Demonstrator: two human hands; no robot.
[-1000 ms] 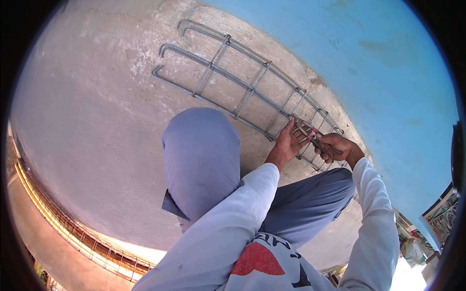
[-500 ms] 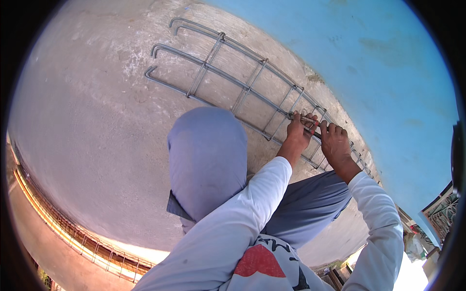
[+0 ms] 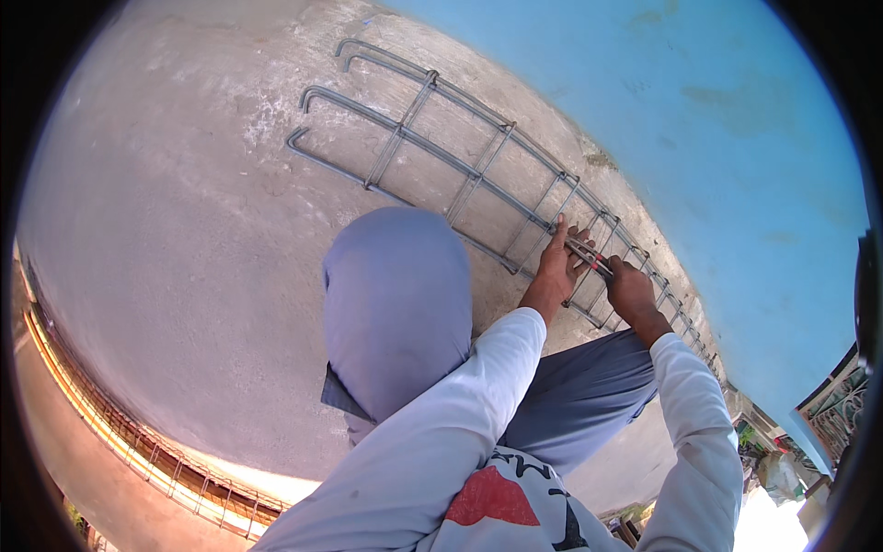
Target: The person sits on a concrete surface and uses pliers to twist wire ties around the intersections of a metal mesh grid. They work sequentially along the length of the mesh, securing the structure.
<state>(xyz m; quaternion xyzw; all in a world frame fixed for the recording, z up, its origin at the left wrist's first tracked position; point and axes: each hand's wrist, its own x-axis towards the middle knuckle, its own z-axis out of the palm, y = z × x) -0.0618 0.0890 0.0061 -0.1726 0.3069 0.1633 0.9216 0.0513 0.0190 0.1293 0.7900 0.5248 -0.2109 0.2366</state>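
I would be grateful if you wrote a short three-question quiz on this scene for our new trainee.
1. Short answer: which hand grips the handles of the pincers?
2. True or false: at the upper-left end of the steel cage, the bar ends are bent into hooks.
3. Multiple choice: what colour is the large surface at the upper right of the picture? a) yellow b) blue c) black

Key: 1. The right hand. 2. True. 3. b) blue.
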